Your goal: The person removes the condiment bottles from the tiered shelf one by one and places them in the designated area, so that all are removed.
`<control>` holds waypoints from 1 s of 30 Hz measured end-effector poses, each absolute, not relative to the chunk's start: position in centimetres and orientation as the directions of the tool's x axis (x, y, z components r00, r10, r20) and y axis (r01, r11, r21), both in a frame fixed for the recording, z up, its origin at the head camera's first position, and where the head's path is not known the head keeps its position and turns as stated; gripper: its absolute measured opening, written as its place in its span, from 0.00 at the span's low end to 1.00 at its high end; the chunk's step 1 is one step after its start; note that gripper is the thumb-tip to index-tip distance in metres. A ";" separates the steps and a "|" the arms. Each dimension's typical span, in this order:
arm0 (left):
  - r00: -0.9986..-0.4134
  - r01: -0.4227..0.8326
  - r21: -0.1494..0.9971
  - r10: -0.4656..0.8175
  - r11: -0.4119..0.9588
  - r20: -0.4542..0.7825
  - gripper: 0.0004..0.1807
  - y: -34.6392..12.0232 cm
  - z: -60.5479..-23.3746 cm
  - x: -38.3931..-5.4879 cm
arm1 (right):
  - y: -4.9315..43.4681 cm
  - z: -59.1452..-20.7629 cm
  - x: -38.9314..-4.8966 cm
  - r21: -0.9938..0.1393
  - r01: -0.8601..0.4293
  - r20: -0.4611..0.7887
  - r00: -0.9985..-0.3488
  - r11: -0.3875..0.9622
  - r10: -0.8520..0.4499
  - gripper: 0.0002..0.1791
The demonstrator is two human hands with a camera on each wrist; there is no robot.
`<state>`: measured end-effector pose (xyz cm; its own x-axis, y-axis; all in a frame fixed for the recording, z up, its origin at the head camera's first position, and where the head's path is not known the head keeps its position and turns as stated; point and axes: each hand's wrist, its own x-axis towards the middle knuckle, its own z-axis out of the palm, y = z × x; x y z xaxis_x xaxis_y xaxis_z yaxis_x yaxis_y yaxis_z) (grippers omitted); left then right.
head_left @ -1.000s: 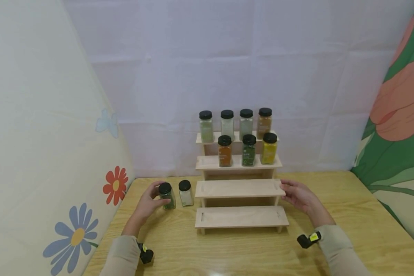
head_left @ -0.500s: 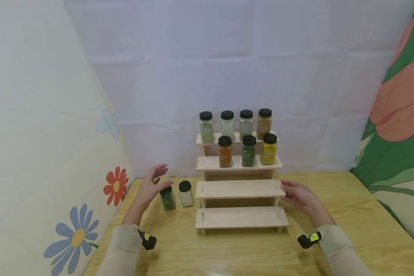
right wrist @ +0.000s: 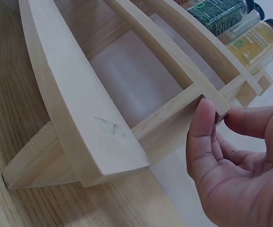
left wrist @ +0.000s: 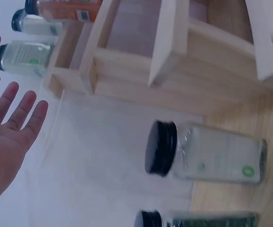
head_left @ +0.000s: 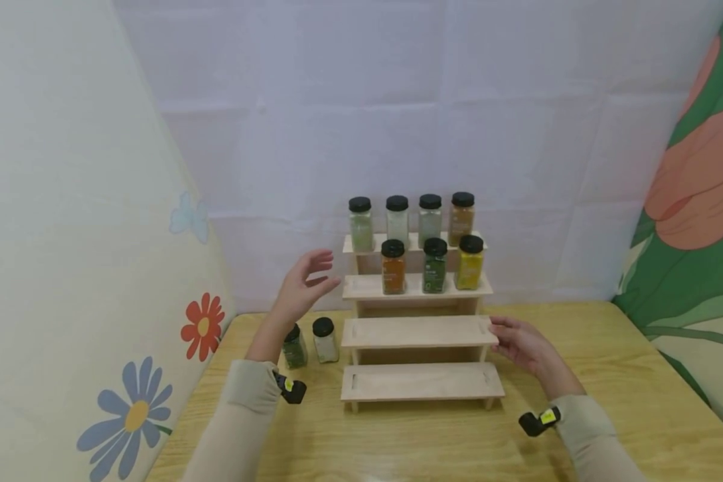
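Observation:
A stepped wooden spice rack [head_left: 422, 383] stands on the table. My right hand [head_left: 523, 345] pinches the right end of its second step from the bottom; the right wrist view shows thumb and finger on that corner. My left hand [head_left: 304, 286] is in the air left of the rack, fingers apart and holding nothing. Below it on the table stand a jar of dark green herbs [head_left: 294, 349], partly hidden by the wrist, and a jar of pale powder [head_left: 325, 341]. On the rack's second-highest step are an orange jar [head_left: 393, 269], a green jar [head_left: 434, 268] and a yellow jar [head_left: 469, 264].
Several black-lidded jars line the top step, among them a light green one [head_left: 361, 226] at the left and a brown one [head_left: 461, 221] at the right. A white cloth [head_left: 410, 100] hangs behind the wooden table [head_left: 313, 428]. Flower-patterned cloths flank both sides.
My left hand has let go of the dark green herb jar, leaving it standing on the table, and has risen up and right toward the rack. My right hand stays on the rack.

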<state>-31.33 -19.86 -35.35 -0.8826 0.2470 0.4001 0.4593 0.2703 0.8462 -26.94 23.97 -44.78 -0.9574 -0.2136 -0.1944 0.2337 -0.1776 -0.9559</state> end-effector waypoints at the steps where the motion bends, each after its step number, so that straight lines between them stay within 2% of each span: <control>1: -0.880 0.463 0.847 0.251 0.261 0.403 0.33 -19.5 -35.2 -31.4 | 24.0 -44.8 -26.9 -0.956 0.235 -0.195 -0.957 -0.178 -0.212 0.32; 10: -0.854 0.493 0.853 0.285 0.174 0.436 0.34 -16.6 -34.1 -31.9 | 24.0 -44.9 -26.9 -0.957 0.234 -0.196 -0.957 -0.171 -0.214 0.33; 17: -0.842 0.509 0.835 0.325 0.209 0.431 0.33 -14.4 -33.8 -32.3 | 24.0 -44.9 -27.0 -0.958 0.231 -0.193 -0.958 -0.169 -0.213 0.33; 22: -0.830 0.511 0.843 0.350 0.166 0.434 0.34 -13.2 -34.0 -32.7 | 23.9 -44.8 -26.9 -0.958 0.233 -0.196 -0.958 -0.170 -0.209 0.32; 30: -0.848 0.466 0.878 0.338 0.110 0.408 0.34 -11.9 -34.4 -33.1 | 24.0 -44.9 -26.9 -0.957 0.235 -0.197 -0.958 -0.173 -0.210 0.32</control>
